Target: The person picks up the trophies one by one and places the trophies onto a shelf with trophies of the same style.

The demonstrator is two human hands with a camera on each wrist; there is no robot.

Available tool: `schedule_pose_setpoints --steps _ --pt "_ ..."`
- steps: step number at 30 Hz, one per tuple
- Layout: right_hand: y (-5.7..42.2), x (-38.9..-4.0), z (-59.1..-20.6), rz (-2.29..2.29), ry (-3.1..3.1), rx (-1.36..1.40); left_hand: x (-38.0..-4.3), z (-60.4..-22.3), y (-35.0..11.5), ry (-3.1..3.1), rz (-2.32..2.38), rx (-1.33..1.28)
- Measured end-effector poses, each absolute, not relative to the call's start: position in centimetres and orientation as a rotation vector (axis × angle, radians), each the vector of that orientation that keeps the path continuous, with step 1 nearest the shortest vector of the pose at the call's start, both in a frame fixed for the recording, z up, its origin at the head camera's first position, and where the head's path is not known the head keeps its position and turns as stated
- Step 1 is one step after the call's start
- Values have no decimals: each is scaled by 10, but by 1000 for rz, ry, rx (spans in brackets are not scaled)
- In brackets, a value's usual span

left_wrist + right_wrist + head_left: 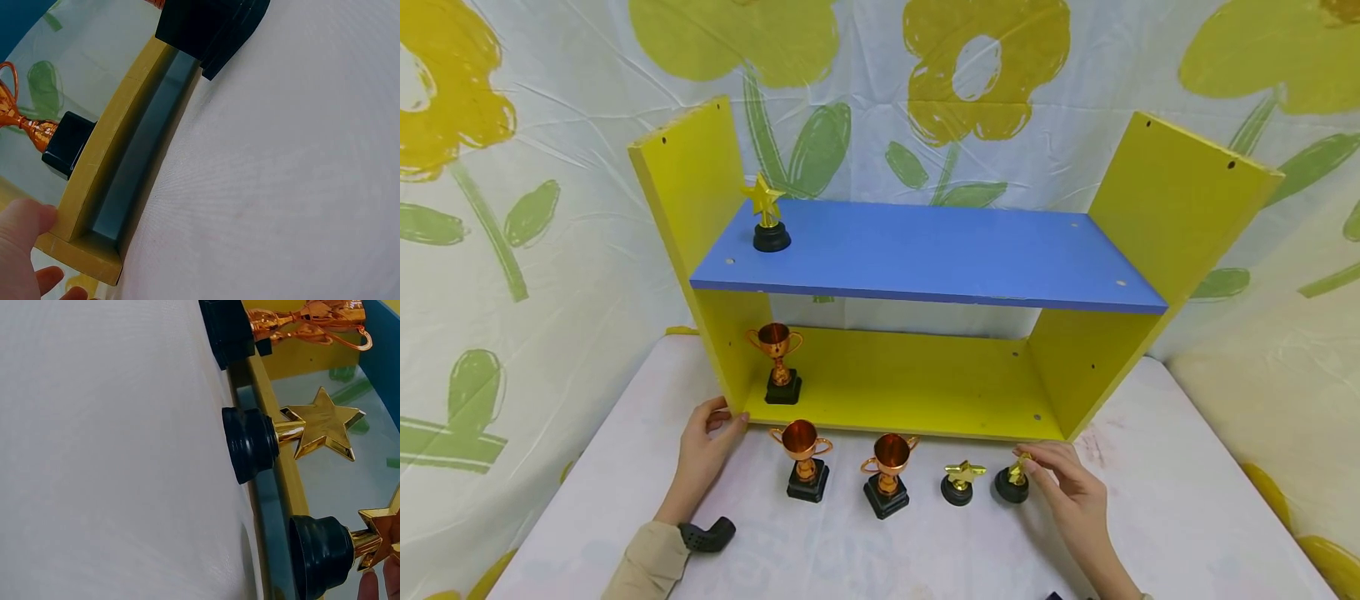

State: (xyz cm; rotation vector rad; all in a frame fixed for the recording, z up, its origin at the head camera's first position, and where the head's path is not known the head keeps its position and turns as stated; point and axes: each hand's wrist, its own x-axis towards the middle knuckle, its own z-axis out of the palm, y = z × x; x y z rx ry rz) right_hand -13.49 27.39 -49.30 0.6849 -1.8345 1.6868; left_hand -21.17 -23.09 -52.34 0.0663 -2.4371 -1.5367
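Note:
My right hand pinches a gold star trophy by its star. Seen from the right wrist, this trophy's black base appears slightly raised off the table. A second star trophy stands just left of it. At the shelf's lower left front corner, my left hand grips the yellow side panel, thumb at the front and fingers on the outer side. Two bronze cup trophies stand on the table before the shelf. Another cup trophy occupies the lower shelf's left end.
On the blue upper shelf, a gold star trophy stands at the left. Yellow side panels rise at both ends, the right panel leaning outward in view. A flower-patterned cloth hangs behind the white-covered table.

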Motion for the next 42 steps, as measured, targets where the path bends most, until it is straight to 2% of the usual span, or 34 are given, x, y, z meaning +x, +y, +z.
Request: schedule_pose_setpoints --steps 42 --pt "266 -135 -471 1658 -1860 649 -212 -522 -230 -2435 -1549 82"
